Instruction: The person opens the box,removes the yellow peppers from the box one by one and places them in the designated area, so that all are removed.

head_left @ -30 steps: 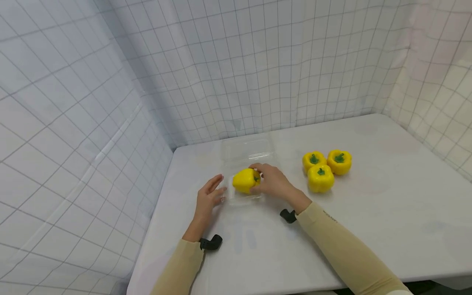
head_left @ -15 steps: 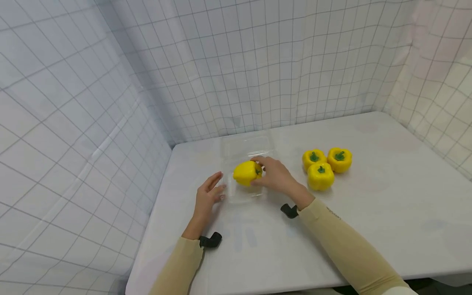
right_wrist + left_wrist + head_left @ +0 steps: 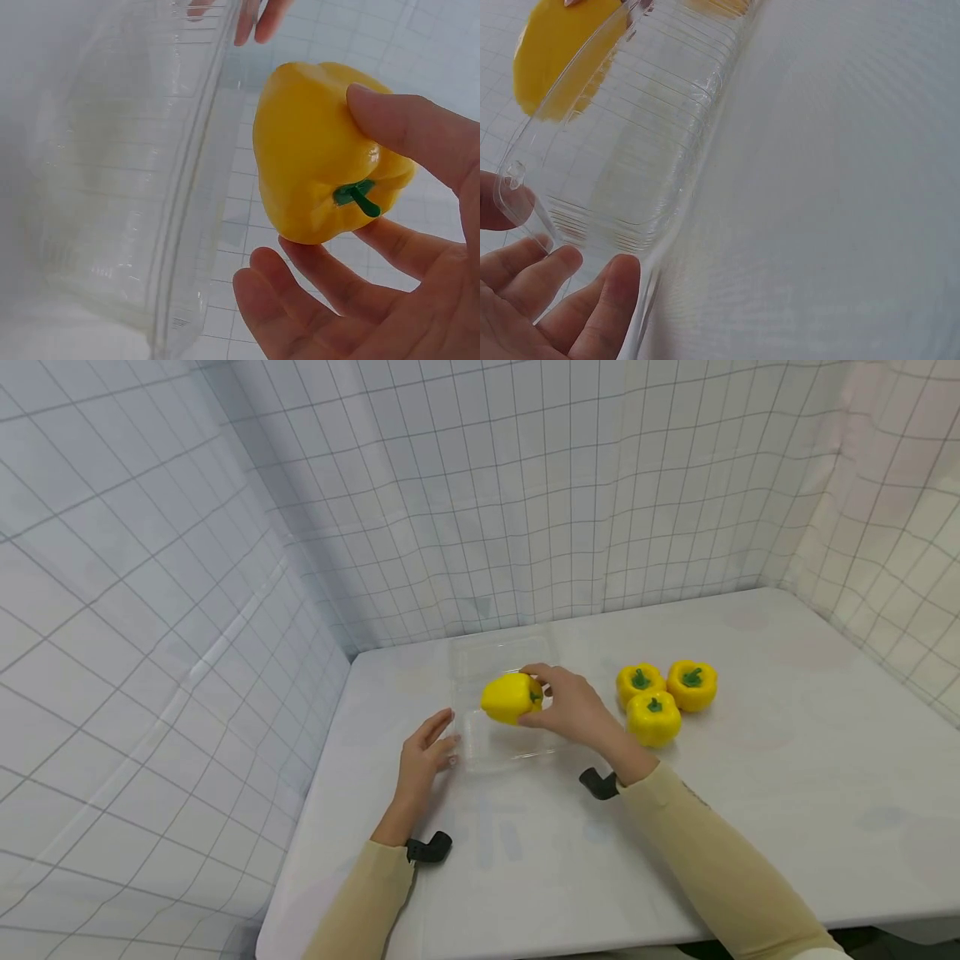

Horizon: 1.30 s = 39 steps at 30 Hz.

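My right hand [image 3: 573, 706] grips a yellow bell pepper [image 3: 507, 697] between thumb and fingers. The pepper lies sideways, its green stem [image 3: 358, 195] toward the palm in the right wrist view. It is held above an open clear plastic clamshell container [image 3: 487, 752], whose ridged walls show in both wrist views. My left hand [image 3: 422, 764] stays at the container's left side, fingers relaxed. In the left wrist view its fingertips [image 3: 622, 274] rest against the container's end wall, near the rim corner.
Three more yellow bell peppers [image 3: 654, 718] stand grouped on the white table [image 3: 787, 793], right of the container. The container's lid [image 3: 502, 656] lies folded back behind it. Grid-patterned curtains [image 3: 510, 502] enclose the table at the back and sides.
My right hand has lifted the bell pepper up out of the container and moved it slightly right and away from me. The left hand has stayed in place.
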Available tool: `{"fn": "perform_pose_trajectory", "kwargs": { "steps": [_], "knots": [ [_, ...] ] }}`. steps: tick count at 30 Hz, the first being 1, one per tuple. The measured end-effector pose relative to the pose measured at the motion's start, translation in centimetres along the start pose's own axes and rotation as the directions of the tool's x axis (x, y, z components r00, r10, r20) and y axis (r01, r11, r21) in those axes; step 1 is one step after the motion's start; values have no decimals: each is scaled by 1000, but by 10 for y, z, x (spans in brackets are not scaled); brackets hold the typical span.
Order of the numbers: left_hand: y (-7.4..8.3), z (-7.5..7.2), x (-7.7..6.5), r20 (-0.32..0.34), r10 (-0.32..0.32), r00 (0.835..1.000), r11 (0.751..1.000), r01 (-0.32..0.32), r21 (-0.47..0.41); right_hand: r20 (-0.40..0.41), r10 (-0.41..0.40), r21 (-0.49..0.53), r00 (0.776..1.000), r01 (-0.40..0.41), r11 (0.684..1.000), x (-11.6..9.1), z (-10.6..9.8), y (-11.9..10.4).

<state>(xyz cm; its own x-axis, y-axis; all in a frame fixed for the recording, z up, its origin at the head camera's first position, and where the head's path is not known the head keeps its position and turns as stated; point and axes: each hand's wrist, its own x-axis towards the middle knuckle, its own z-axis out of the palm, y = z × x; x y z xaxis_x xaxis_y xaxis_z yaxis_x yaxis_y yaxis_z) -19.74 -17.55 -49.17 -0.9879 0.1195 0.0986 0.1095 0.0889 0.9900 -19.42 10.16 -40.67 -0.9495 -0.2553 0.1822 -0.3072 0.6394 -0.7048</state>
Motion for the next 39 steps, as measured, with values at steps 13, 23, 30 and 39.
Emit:
{"fn": "perform_pose_trajectory", "kwargs": {
  "steps": [13,23,30,39],
  "knots": [
    [3,1,-2,-6,1,1000,1000,-1,4,-50,-6,13,999,6,1000,-13,-22,-12],
    [3,1,-3,-5,9,1000,1000,-8,15,-69,-5,25,998,7,1000,-19,-31,-18],
    [2,1,-2,-12,-3,1000,1000,3,12,-90,-4,54,996,9,999,-23,-39,-20],
    [8,0,-4,11,-24,1000,1000,24,11,-111,-2,83,994,12,996,-28,-48,-17]
  ]
}}
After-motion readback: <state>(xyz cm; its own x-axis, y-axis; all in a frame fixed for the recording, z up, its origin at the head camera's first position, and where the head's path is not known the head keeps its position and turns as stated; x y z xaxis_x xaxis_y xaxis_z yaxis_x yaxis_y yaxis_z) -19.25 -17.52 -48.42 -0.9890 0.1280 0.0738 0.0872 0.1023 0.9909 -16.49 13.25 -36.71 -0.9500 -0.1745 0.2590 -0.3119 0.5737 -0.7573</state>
